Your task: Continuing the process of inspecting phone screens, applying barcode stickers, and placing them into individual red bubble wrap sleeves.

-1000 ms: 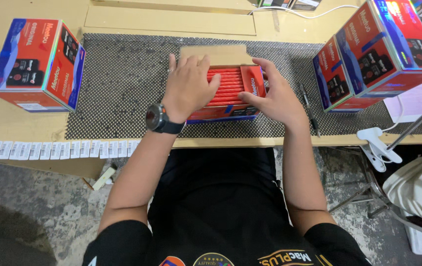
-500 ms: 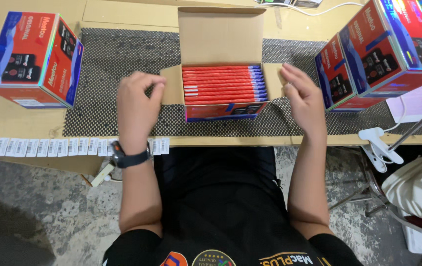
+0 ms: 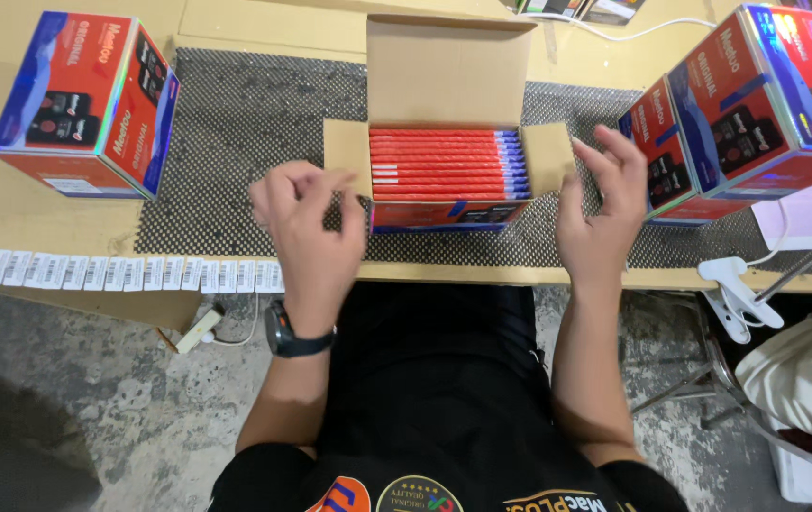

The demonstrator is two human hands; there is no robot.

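Observation:
An open cardboard carton sits on a dark mesh mat, its lid standing up at the back and side flaps spread. Inside lies a row of several slim red packs with blue ends. My left hand, wearing a black watch, hovers just left of the carton's front corner, fingers curled and holding nothing. Fingers spread and empty, my right hand hovers by the right flap.
A red and blue printed box stands at the mat's left end. Two similar boxes stand at the right. A strip of white barcode labels lines the table's front edge. A white clamp and a pink paper sit far right.
A second ago both hands pressed on the packs with the lid down. The lid now stands open and both hands have pulled back off the carton to its sides.

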